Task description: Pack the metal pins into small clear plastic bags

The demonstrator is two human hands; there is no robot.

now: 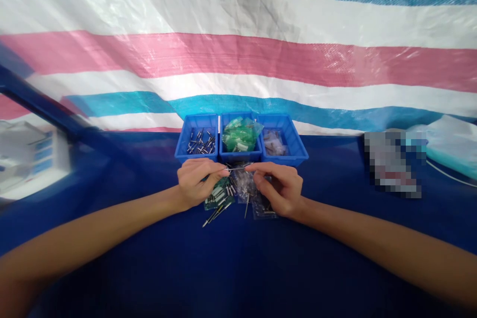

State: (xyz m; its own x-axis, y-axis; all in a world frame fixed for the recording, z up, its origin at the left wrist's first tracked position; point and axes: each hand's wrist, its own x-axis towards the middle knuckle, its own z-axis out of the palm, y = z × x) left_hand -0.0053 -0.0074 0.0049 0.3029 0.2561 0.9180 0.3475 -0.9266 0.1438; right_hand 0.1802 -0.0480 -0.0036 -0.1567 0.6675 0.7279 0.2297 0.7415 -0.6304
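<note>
My left hand (201,181) is closed in a pinch on one end of a thin metal blind rivet (237,169). The rivet lies roughly level between my hands. At its other end are the curled fingers of my right hand (281,186), with the index fingertip against the thin pin. Below them on the table is a loose pile of blind rivets (218,211), some by a small green bag (219,196). Clear plastic bags (244,186) with metal pieces lie beside it, partly hidden by my right hand.
Behind my hands stand three blue bins: the left bin (179,149) with loose rivets, the middle bin (240,155) with green bags, the right bin (298,144) with clear bags. A white device (37,159) is far left; a blurred-out item (393,164) lies right. Striped sheeting (238,54) hangs behind.
</note>
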